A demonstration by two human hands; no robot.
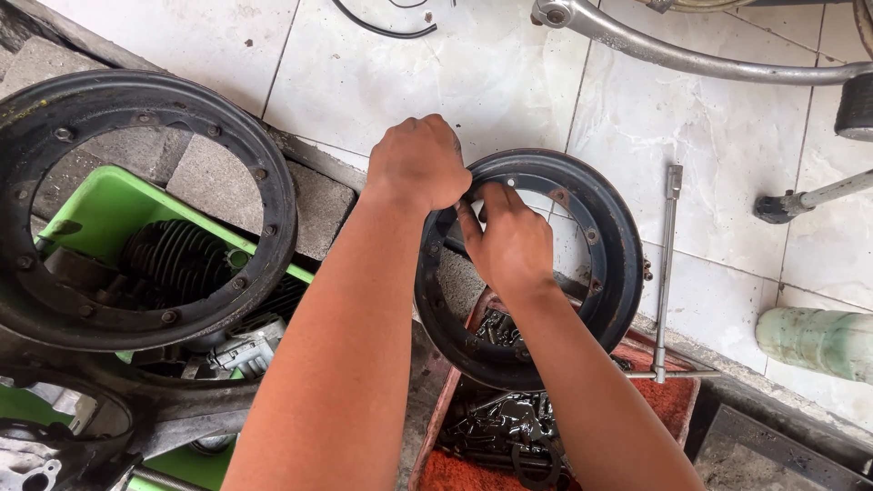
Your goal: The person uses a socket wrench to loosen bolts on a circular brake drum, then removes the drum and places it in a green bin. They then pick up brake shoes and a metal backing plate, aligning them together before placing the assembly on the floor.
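The white tiled floor [473, 82] runs from twelve to three o'clock. I judge the dark steel wheel rim [605, 214] at centre heavy, stiff and greasy, best taken at its edge. It leans over a rusty red parts tray [677, 400]. My left hand [416, 162] curls closed over its top edge; my right hand [511, 241] pinches its inner flange.

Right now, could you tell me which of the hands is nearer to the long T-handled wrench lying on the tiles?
Right. The right hand grips the rim just left of the wrench; the left hand sits farther left.
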